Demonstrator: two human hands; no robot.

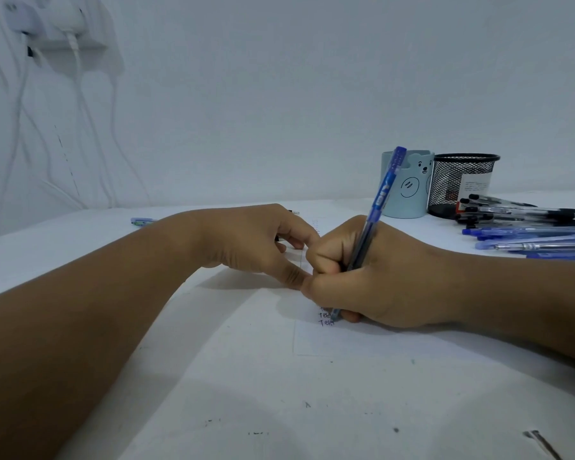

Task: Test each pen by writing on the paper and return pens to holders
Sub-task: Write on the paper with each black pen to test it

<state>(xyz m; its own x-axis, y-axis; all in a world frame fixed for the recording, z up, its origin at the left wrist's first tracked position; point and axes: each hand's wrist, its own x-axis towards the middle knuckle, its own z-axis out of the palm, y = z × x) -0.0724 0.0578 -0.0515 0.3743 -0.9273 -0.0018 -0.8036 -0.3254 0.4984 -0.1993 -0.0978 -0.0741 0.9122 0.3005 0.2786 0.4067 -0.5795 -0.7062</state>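
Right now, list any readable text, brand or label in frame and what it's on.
"Tes", partly hidden by the right hand: handwritten lines on the paper at the pen tip.
Large white letters on the blue pen: seen end-on, can't read for sure.
White label in the black mesh holder: print too small to read.
Faint print on the paper's far edge: too blurred.
Bear-face holder: drawing only, no text.

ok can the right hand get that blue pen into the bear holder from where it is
Probably yes: the right hand grips the blue pen, and the bear holder stands open-topped just beyond it, with nothing between them.
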